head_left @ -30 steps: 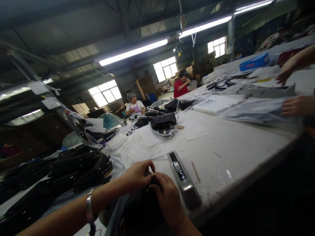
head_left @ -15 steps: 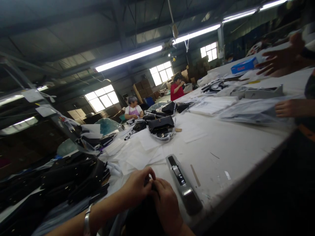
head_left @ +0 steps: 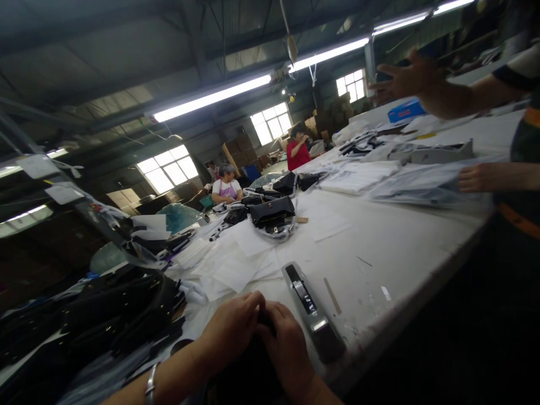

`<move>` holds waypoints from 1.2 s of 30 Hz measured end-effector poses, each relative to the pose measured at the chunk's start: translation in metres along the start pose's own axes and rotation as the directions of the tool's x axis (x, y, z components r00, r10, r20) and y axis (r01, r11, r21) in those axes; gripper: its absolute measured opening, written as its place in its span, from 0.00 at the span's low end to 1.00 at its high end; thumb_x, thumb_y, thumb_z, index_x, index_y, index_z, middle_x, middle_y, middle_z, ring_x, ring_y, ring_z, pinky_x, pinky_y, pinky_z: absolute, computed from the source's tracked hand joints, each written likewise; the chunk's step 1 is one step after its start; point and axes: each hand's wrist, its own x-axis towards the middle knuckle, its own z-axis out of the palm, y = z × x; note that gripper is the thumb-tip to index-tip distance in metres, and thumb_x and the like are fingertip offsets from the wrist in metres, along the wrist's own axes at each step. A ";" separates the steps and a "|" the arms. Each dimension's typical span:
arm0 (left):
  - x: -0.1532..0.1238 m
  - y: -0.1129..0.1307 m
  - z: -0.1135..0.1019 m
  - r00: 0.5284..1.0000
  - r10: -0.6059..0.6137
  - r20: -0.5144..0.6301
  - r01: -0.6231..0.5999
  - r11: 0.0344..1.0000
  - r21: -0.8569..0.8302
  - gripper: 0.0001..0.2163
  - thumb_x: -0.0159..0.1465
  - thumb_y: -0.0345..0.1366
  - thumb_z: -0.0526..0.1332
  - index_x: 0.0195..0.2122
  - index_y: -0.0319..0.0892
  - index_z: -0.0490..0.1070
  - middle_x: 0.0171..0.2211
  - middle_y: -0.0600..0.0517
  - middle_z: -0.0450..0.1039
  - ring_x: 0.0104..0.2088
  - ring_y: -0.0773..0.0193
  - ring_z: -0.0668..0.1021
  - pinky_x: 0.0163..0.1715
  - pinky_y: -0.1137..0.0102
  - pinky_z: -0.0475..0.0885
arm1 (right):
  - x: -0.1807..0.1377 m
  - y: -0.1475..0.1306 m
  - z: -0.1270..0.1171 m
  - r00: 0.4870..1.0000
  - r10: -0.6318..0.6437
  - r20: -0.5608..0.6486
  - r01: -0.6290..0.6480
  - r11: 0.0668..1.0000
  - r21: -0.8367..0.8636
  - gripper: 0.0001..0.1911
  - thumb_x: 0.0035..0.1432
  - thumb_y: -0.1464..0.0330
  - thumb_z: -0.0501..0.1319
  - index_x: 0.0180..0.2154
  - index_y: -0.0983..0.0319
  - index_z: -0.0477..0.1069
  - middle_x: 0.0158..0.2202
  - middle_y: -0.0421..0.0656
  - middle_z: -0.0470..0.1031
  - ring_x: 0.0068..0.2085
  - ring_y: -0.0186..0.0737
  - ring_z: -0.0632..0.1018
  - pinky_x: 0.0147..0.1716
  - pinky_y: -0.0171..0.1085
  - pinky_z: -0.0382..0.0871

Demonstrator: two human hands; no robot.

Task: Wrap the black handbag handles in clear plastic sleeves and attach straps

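Note:
At the near edge of the table, my left hand (head_left: 236, 323) and my right hand (head_left: 284, 343) meet, fingers bent and pinching the top of a black bag (head_left: 247, 368). Most of that bag lies in shadow beneath my hands, and its details cannot be made out. Just right of my right hand lies a long grey tape dispenser (head_left: 328, 343). A pile of black bags (head_left: 122, 304) with small gold-coloured studs is to the left of my left arm. White paper sheets (head_left: 232, 273) are spread beyond my hands.
A black handbag (head_left: 272, 211) partly in clear plastic stands mid-table. At right, a co-worker's hand (head_left: 498, 177) rests by plastic bags (head_left: 426, 183); the other hand (head_left: 411, 79) is raised. A blue box (head_left: 405, 110) is farther back. Two more people are across the table.
The co-worker's raised hand has swung left, fingers spread. My hands stay together on the black bag with slight finger movement. The view has shifted slightly.

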 end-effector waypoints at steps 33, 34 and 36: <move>0.004 -0.002 -0.001 0.996 -0.008 0.087 0.016 0.996 -0.087 0.05 0.63 0.32 0.56 0.37 0.43 0.70 0.31 0.52 0.75 0.32 0.63 0.76 0.34 0.71 0.65 | -0.003 -0.001 -0.003 0.998 0.056 -0.003 -0.055 0.991 0.124 0.14 0.56 0.79 0.62 0.42 0.57 0.75 0.41 0.42 0.75 0.46 0.43 0.75 0.49 0.40 0.69; 0.005 -0.004 -0.003 0.994 -0.027 0.104 0.038 0.994 -0.106 0.05 0.63 0.34 0.57 0.37 0.42 0.70 0.30 0.53 0.74 0.32 0.63 0.75 0.33 0.72 0.65 | -0.003 -0.002 -0.004 0.999 0.054 0.000 -0.054 0.991 0.123 0.14 0.56 0.79 0.63 0.42 0.57 0.75 0.41 0.42 0.76 0.46 0.43 0.75 0.49 0.40 0.69; 0.005 -0.007 -0.008 0.985 -0.066 0.157 0.094 0.980 -0.177 0.07 0.62 0.38 0.58 0.38 0.41 0.71 0.28 0.54 0.72 0.28 0.65 0.73 0.29 0.73 0.64 | -0.003 -0.002 -0.004 0.999 0.053 -0.001 -0.053 0.992 0.110 0.14 0.55 0.78 0.65 0.42 0.57 0.76 0.41 0.41 0.76 0.46 0.43 0.75 0.50 0.41 0.69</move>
